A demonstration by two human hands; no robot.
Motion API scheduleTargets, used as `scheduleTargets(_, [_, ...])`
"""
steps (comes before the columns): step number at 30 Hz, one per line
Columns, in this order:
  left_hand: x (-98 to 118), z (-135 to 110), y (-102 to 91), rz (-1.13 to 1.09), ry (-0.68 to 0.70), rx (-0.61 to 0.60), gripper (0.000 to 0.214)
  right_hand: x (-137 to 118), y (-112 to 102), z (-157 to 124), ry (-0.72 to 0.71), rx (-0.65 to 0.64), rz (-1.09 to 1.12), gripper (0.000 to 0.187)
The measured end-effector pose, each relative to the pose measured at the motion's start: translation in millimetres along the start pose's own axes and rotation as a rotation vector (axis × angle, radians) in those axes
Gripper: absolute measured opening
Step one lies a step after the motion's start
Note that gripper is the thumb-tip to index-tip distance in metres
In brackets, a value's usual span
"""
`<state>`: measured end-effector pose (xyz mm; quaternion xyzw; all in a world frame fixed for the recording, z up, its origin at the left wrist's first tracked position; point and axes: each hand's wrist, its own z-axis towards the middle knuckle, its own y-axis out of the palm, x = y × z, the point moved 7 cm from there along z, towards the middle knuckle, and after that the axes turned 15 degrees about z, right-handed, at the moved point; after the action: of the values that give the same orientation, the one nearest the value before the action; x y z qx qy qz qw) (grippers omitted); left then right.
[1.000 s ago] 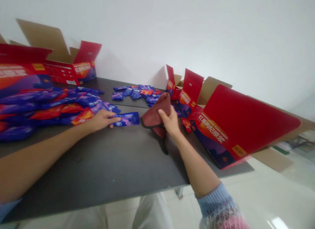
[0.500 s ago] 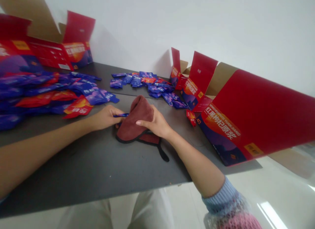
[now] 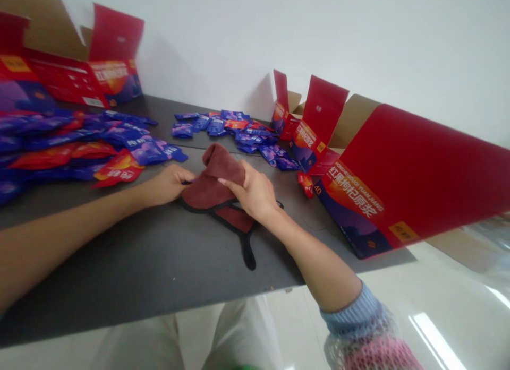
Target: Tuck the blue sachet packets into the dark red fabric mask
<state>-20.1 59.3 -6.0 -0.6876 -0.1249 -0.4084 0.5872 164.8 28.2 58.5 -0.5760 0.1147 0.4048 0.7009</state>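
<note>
Inward of the near edge of the table [image 3: 131,269], the cloth [image 3: 207,184] gripped by the right hand [image 3: 258,194] should be pressed evenly against the mostly hidden packet [image 3: 186,182] pinched by the left hand [image 3: 168,186].

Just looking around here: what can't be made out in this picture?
In the head view:
- What the left hand grips: mostly hidden by that hand and the maroon cloth.
- Inside the large right-hand carton: hidden by its red panel.
- Leftmost carton: cut by the edge.
- Left sachet heap's fine print: blurred.
</note>
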Motion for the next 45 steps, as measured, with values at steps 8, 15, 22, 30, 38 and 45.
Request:
scheduleTargets(8, [-28,-5,-51.3,0.553,-0.044,0.375,0.045,49,-103,9,0.035,0.630,-0.172,0.049])
scheduleTargets(15, [19,-16,-30.8,1.111,0.208,0.528,0.038,12,-16,0,-0.143,0.418,-0.029,0.054])
scheduleTargets(22, [43,-16,2.6,1.263,0.393,0.363,0.036,-8,42,-3,-0.217,-0.198,-0.155,0.053])
scheduleTargets(30, [77,-39,45.0,1.388,0.464,0.263,0.039,20,18,16,0.042,-0.145,-0.338,0.040])
scheduleTargets(38, [89,-47,50.6,1.348,0.450,0.392,0.031,35,-2,25,-0.066,0.028,-0.193,0.043])
scheduleTargets(45, [86,-45,41.4,1.279,0.459,0.469,0.023,-14,24,1,-0.283,-0.177,-0.190,0.036])
